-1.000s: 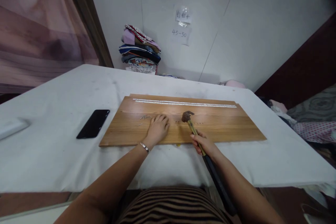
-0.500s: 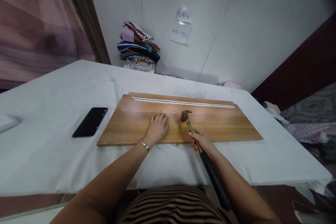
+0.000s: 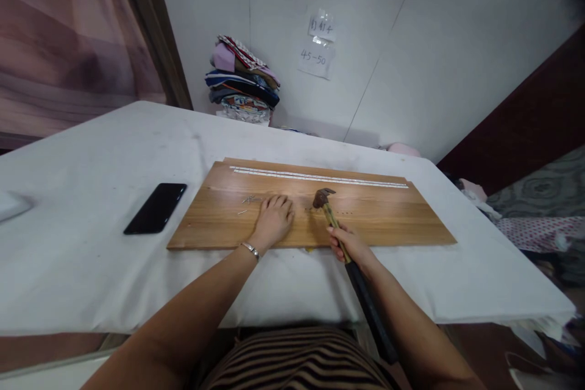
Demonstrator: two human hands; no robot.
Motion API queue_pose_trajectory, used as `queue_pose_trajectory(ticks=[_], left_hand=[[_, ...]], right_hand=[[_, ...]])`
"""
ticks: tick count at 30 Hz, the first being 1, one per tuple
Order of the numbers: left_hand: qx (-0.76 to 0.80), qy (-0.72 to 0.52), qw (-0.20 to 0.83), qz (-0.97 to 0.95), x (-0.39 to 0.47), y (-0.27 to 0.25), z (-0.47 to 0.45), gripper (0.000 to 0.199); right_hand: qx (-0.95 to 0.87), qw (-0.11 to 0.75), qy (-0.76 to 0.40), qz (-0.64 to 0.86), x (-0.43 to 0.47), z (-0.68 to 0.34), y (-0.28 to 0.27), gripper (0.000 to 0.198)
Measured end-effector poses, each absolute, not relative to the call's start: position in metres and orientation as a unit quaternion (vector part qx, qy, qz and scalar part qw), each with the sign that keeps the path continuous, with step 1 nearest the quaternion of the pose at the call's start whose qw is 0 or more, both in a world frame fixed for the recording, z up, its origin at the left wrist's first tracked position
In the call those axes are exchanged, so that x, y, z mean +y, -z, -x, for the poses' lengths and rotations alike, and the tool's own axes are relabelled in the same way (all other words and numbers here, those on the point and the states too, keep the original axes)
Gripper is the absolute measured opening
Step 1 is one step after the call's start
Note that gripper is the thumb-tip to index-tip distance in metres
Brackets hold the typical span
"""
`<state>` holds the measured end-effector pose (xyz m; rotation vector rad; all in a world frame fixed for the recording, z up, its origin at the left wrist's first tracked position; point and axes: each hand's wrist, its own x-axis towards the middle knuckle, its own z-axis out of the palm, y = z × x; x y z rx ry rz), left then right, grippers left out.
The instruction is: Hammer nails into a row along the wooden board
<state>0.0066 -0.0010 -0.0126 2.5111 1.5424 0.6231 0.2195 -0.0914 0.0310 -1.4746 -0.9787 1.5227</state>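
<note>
Head view: hands and hammer (image 3: pixel 364 294) little changed over the last second, work apparently no further; right hand (image 3: pixel 359 247) grips hammer, head beyond its fingers over board (image 3: pixel 397 219); nails (image 3: pixel 249 199) left of left hand's (image 3: pixel 274 223) fingers, grasp cannot be told.

We are working at a white-covered surface (image 3: pixel 82 177), where a wooden board (image 3: pixel 304 194) is lying, a black phone (image 3: pixel 156 208) is resting left of it, and a white object (image 3: pixel 11 206) is sitting farther left
</note>
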Motion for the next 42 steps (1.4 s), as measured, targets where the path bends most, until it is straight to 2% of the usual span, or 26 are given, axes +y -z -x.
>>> queue_pose_trajectory(ticks=[42], left_hand=[[0.513,-0.189,0.061,-0.835,0.002,0.013,-0.001,0.033]], right_hand=[[-0.395,0.389,-0.608,0.568,-0.089,-0.219,-0.026,0.044]])
